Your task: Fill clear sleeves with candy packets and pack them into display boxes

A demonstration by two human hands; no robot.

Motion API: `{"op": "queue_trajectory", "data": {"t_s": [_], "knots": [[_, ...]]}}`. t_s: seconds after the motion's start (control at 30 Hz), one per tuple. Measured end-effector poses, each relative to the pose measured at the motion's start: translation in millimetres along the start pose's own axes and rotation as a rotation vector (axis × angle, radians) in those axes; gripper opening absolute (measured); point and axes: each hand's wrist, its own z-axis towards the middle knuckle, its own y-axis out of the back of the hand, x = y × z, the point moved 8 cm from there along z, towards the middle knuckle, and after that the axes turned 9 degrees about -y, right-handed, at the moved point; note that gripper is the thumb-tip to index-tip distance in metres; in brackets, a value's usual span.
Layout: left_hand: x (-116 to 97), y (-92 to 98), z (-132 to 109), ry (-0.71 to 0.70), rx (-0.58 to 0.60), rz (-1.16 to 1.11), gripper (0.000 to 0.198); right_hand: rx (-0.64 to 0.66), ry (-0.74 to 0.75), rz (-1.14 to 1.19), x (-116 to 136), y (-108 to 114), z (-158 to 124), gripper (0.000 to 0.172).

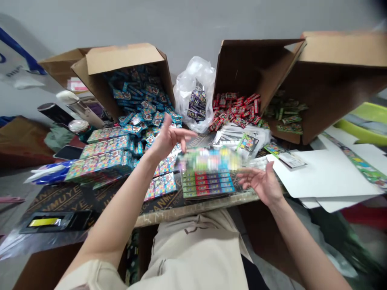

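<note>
Multicoloured striped card packs (208, 185) lie stacked on a dark printed mat (69, 197) between the hands; left hand (167, 141) raised, fingers spread; right hand (260, 184) open beside them, neither visibly gripping.

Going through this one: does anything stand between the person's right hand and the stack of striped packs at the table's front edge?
Nothing visible does. The right hand is open just off the right end of the striped stack of packs, with only the dark table cover between them. A blurred bunch of packs shows just beyond the stack, not in that gap.
</note>
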Motion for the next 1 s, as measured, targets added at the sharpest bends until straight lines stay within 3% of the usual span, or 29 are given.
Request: {"op": "queue_trajectory", "data": {"t_s": [0.1,0.17,0.23,0.33,0.43,0.5,0.57,0.67,0.83,0.93,1.0], "knots": [[-5.2,-61.2,-51.3,-0.116,0.264,0.288,0.074,0.073,-0.107,-0.13,-27.9,-6.6,-26.7,0.066],[-2.5,-90.0,-86.4,-0.207,0.268,0.548,0.084,0.093,-0.112,-0.321,-48.1,-11.0,-36.1,0.044],[5.6,-105.9,-112.0,-0.222,0.215,0.725,0.098,0.075,-0.025,-0.5,-59.5,-15.4,-38.5,0.032],[16.0,-110.5,-127.6,-0.19,0.127,0.853,0.102,-0.092,0.271,-0.683,-52.0,-20.7,-38.0,0.026],[17.8,-103.6,-125.0,-0.175,0.012,0.907,0.099,-0.385,0.592,-0.768,-34.2,-22.6,-45.2,0.021],[20.3,-101.4,-121.9,-0.167,-0.052,0.92,0.097,-0.545,0.739,-0.802,-30.2,-23.7,-51.3,0.018],[27.0,-105.2,-120.9,-0.166,-0.074,0.909,0.094,-0.622,0.827,-0.857,-34.2,-26.2,-53.6,0.016],[39.7,-114.6,-124.0,-0.181,-0.075,0.852,0.084,-0.628,0.871,-0.947,-49.3,-29.8,-49.6,0.017],[52.5,-119.0,-130.1,-0.154,-0.049,0.698,0.074,-0.575,0.819,-0.951,-65.4,-26.2,-40.0,0.023],[56.8,-117.0,-131.0,-0.119,-0.02,0.699,0.069,-0.575,0.805,-0.945,-51.3,-22.3,-42.5,0.021],[60.5,-116.4,-131.2,-0.087,-0.004,0.728,0.068,-0.618,0.826,-1.019,-30.7,-23.7,-47.9,0.036]]}}
